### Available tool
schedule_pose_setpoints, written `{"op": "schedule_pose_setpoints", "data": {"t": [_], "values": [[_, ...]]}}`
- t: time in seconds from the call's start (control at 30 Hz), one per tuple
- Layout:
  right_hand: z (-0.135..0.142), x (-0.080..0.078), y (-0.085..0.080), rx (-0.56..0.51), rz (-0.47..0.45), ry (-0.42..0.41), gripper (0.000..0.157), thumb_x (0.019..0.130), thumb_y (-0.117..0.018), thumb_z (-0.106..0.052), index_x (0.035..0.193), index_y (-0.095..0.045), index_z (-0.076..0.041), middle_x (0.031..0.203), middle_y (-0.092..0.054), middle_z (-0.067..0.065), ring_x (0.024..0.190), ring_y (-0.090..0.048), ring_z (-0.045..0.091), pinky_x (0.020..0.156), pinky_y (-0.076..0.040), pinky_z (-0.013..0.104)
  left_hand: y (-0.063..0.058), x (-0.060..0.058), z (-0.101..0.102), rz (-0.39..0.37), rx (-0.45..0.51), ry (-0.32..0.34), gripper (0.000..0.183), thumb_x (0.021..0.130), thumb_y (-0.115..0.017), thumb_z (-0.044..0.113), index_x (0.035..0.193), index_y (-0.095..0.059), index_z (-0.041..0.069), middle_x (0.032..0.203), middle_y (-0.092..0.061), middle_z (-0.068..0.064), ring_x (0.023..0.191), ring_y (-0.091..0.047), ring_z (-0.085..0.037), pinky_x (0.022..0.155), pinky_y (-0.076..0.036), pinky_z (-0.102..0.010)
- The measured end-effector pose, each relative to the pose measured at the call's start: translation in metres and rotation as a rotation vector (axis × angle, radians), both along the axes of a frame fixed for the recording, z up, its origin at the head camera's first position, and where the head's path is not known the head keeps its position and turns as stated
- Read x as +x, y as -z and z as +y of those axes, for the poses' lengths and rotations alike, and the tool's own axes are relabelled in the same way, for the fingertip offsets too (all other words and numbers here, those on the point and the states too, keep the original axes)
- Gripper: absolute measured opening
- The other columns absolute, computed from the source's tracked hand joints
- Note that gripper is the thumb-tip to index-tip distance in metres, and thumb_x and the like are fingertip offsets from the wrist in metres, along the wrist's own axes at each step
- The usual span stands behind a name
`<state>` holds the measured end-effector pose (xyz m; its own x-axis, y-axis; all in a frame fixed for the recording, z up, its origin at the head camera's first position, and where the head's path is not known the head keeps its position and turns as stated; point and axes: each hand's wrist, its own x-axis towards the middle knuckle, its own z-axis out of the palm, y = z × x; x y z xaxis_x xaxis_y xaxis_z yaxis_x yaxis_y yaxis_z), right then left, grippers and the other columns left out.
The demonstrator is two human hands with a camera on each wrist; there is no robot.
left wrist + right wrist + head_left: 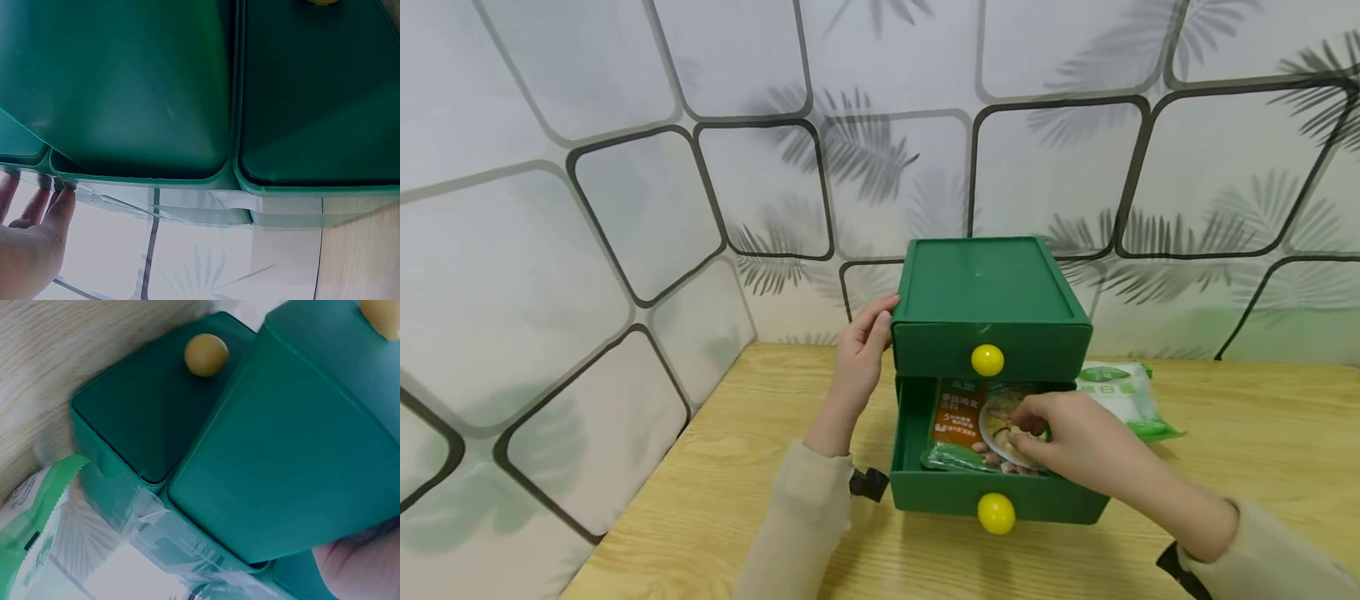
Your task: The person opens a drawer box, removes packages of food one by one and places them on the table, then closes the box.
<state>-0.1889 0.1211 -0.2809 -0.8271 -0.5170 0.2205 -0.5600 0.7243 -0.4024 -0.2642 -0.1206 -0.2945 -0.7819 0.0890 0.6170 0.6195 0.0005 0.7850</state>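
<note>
A green drawer cabinet (988, 283) with yellow knobs stands on the table, its middle drawer (940, 496) pulled out. Inside that drawer lies a brown-and-green food packet (958, 425) printed with a bowl of food. My right hand (1075, 433) reaches in over the drawer's right side, thumb and forefinger pinching the packet. In the right wrist view only part of that hand (365, 565) shows; its fingertips are hidden behind the drawer. Against the cabinet's left side rests my left hand (861, 350), fingers extended; the left wrist view has its fingertips (65, 185) at the cabinet's edge.
To the right of the cabinet lies a white-and-green plastic packet (1120, 396). The bottom drawer (150, 412), pushed in, shows below the pulled-out one. Patterned fabric walls (895, 192) rise behind and to the left of the wooden table (700, 508).
</note>
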Motion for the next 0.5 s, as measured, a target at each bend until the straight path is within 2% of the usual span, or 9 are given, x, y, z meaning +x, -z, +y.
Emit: {"op": "schedule_pose_setpoints", "data": {"t": [0.07,0.17,0.27,0.3,0.4,0.5], "values": [[-0.002,-0.001,0.0,0.025,-0.036,0.016,0.003,0.08,-0.062,-0.013,0.077,-0.063,-0.013,0.063,-0.054,-0.009,0.053,-0.047,0.004,0.048,-0.04,0.023,0.001,-0.001,0.0,0.004,-0.001,0.001,0.038,0.097,-0.039,0.022,0.126,-0.048,0.001,0.13,-0.044,-0.009,0.11,-0.048,-0.021,0.087,-0.044,-0.036],[-0.007,0.0,-0.002,0.087,-0.017,0.053,0.025,0.08,-0.06,-0.013,0.057,-0.052,-0.016,0.047,-0.037,-0.01,0.041,-0.033,0.005,0.041,-0.029,0.021,0.001,-0.001,0.001,0.013,0.002,0.009,0.039,0.097,-0.039,0.023,0.126,-0.047,0.0,0.13,-0.043,-0.009,0.111,-0.048,-0.021,0.087,-0.044,-0.036],[-0.011,0.001,-0.004,0.188,0.006,0.099,0.043,0.081,-0.06,-0.017,0.046,-0.036,-0.017,0.042,-0.021,-0.007,0.037,-0.021,0.007,0.038,-0.018,0.02,0.001,-0.001,0.0,0.016,0.009,0.015,0.04,0.097,-0.039,0.024,0.126,-0.047,-0.001,0.13,-0.043,-0.01,0.111,-0.048,-0.022,0.087,-0.044,-0.036],[-0.012,0.001,-0.005,0.235,0.011,0.11,0.046,0.082,-0.06,-0.02,0.045,-0.033,-0.017,0.042,-0.021,-0.007,0.037,-0.02,0.007,0.038,-0.018,0.02,0.001,-0.001,0.0,0.014,0.01,0.016,0.039,0.097,-0.039,0.024,0.126,-0.047,0.0,0.13,-0.043,-0.01,0.111,-0.048,-0.022,0.087,-0.044,-0.036],[-0.014,-0.001,-0.006,0.354,-0.026,0.117,0.045,0.082,-0.062,-0.027,0.046,-0.037,-0.016,0.042,-0.027,-0.005,0.036,-0.026,0.008,0.036,-0.022,0.021,0.0,-0.001,0.0,0.008,0.008,0.013,0.039,0.097,-0.039,0.024,0.126,-0.047,0.0,0.131,-0.043,-0.009,0.111,-0.047,-0.022,0.088,-0.043,-0.035],[-0.014,-0.002,-0.006,0.412,-0.078,0.106,0.042,0.083,-0.061,-0.029,0.048,-0.043,-0.015,0.044,-0.034,-0.003,0.037,-0.031,0.008,0.037,-0.025,0.021,0.0,0.0,0.0,0.004,0.002,0.006,0.038,0.097,-0.038,0.023,0.126,-0.048,0.001,0.13,-0.043,-0.009,0.111,-0.047,-0.021,0.088,-0.043,-0.035]]}}
